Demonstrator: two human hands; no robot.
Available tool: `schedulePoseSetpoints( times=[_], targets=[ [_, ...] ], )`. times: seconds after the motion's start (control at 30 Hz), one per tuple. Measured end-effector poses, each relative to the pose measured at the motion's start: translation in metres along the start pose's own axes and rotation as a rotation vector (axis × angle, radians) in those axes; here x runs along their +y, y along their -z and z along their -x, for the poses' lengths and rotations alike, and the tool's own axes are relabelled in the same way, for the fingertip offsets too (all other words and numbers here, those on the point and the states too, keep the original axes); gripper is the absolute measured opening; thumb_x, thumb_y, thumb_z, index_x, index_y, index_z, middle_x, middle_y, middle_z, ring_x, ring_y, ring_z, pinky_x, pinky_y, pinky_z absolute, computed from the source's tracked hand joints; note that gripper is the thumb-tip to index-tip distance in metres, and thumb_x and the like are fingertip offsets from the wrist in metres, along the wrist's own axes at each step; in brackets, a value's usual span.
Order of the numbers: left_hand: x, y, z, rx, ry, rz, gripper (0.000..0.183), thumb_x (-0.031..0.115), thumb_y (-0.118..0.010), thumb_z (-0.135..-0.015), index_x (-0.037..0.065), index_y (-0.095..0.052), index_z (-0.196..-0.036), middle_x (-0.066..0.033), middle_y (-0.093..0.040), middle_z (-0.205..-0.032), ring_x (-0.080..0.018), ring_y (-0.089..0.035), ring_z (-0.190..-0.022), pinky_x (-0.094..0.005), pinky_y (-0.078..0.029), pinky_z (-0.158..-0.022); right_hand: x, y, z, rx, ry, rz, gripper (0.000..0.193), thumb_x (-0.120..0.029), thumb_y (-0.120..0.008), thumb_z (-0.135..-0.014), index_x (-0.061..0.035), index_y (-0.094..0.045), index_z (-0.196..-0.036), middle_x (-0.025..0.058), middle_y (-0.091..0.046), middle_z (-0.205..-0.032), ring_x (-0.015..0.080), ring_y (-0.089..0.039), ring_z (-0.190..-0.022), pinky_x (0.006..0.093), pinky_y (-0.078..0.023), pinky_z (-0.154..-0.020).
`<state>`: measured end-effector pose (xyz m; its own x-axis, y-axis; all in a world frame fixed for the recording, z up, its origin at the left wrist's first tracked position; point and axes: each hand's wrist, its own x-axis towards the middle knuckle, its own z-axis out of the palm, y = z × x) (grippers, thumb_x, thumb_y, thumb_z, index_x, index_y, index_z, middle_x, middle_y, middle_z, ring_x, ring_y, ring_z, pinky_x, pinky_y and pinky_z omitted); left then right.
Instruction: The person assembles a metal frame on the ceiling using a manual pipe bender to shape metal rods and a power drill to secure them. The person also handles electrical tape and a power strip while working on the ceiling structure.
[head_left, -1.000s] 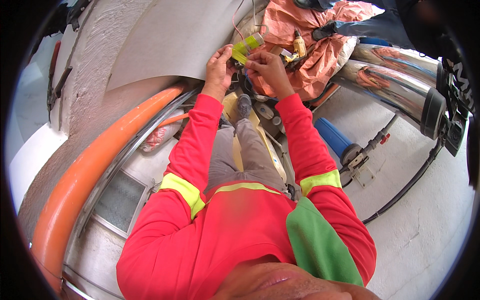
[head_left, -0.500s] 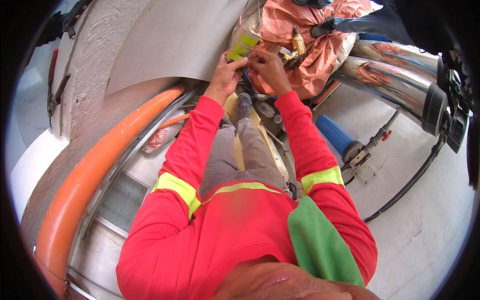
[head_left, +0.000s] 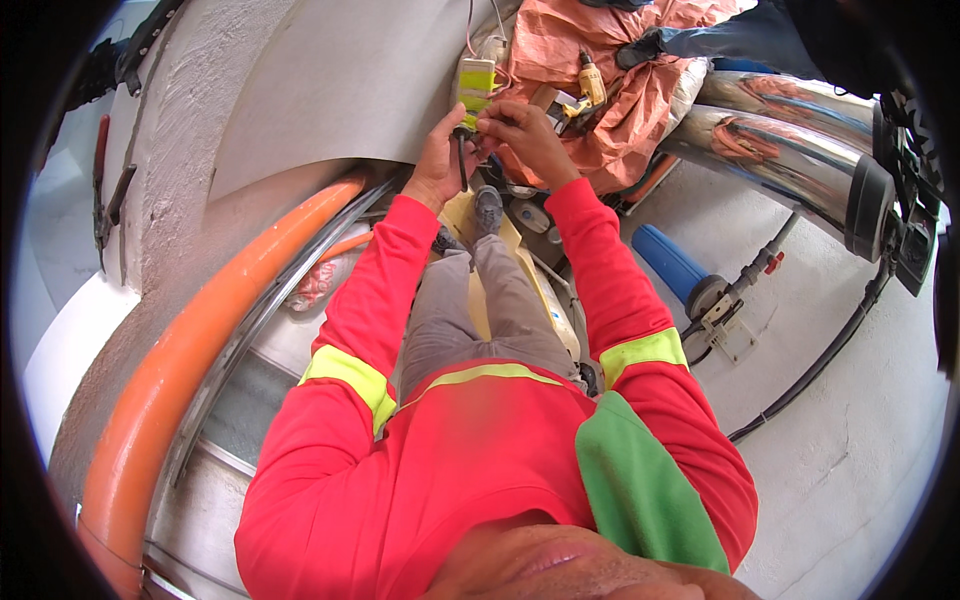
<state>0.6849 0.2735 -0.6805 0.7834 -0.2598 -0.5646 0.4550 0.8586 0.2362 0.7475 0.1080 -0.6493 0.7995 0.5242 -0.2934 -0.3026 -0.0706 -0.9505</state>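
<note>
My left hand [head_left: 437, 163] is closed around the lower end of a small yellow-green and whitish box-shaped device [head_left: 478, 78]. The device stands nearly upright beyond my fingertips, with thin pinkish and pale wires [head_left: 471, 28] near its top. A dark thin rod or cable [head_left: 461, 160] runs down past my left palm; its kind is unclear. At the device's lower right, my right hand [head_left: 530, 137] has its thumb and fingers pinched together. Whatever lies between those fingertips is too small to make out.
A yellow drill-like tool [head_left: 592, 80] rests on crumpled orange sheeting [head_left: 650, 30], beside another person's dark shoe [head_left: 640, 50]. Shiny metal cylinders [head_left: 780, 140] and a blue filter housing [head_left: 668, 262] are at right. A thick orange pipe [head_left: 190, 350] curves along the left.
The device has turned from a slant to nearly upright, shifting slightly left. The dark rod or cable now shows beside my left palm. My right hand has moved slightly left.
</note>
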Motion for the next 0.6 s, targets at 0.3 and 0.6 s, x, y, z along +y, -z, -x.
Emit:
schedulePoseSetpoints(
  times=[0.3, 0.6],
  targets=[
    [-0.007, 0.007, -0.010, 0.181, -0.239, -0.293, 0.029, 0.020, -0.065, -0.099, 0.006, -0.062, -0.124, -0.0050, -0.070, -0.111, -0.0155, -0.066, -0.102, -0.0364, -0.053, -0.093, -0.003, -0.004, 0.007, 0.138, -0.070, 0.123, 0.015, -0.009, -0.070, -0.094, 0.0039, -0.069, -0.102, 0.0030, -0.069, -0.080, 0.0086, -0.064, -0.067, 0.0237, -0.053, -0.061],
    [0.037, -0.016, 0.002, -0.061, -0.199, 0.041, 0.047, 0.030, -0.057, -0.104, -0.009, -0.052, -0.130, -0.0289, -0.066, -0.120, -0.0366, -0.069, -0.106, -0.0412, -0.056, -0.097, -0.004, 0.013, 0.028, 0.199, -0.147, 0.098, 0.019, -0.015, -0.072, -0.094, 0.0014, -0.070, -0.102, 0.0035, -0.068, -0.078, 0.0076, -0.062, -0.065, 0.0241, -0.049, -0.058]
  ],
)
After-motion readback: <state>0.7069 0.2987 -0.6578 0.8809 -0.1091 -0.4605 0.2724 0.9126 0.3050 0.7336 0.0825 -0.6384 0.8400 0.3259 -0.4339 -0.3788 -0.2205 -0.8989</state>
